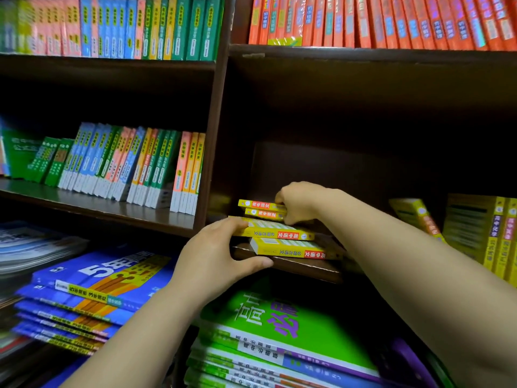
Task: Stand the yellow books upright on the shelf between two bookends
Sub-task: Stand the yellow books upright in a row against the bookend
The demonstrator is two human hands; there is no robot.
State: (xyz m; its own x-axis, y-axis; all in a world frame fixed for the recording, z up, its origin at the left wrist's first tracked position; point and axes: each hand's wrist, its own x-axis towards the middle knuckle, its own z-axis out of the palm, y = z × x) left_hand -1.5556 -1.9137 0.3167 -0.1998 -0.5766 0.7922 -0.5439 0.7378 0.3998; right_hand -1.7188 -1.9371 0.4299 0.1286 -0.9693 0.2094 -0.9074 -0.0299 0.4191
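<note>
Several yellow books [282,235] lie flat in a stack on the dark wooden shelf [302,266] at the centre. My left hand [215,253] grips the left end of the lower books, fingers over their top edge and thumb under the shelf's front lip. My right hand [300,203] holds the two small upper books [258,208] at their right end. More yellow books [475,231] stand on the same shelf to the right, one [416,217] leaning. A dark upright panel [279,163], possibly a bookend, stands behind the stack.
A vertical shelf divider [215,135] stands just left of the stack. Rows of green, blue and orange books [126,161] fill the left shelves, red ones [391,21] the top right. Flat piles of blue books [92,289] and green books [279,326] lie below.
</note>
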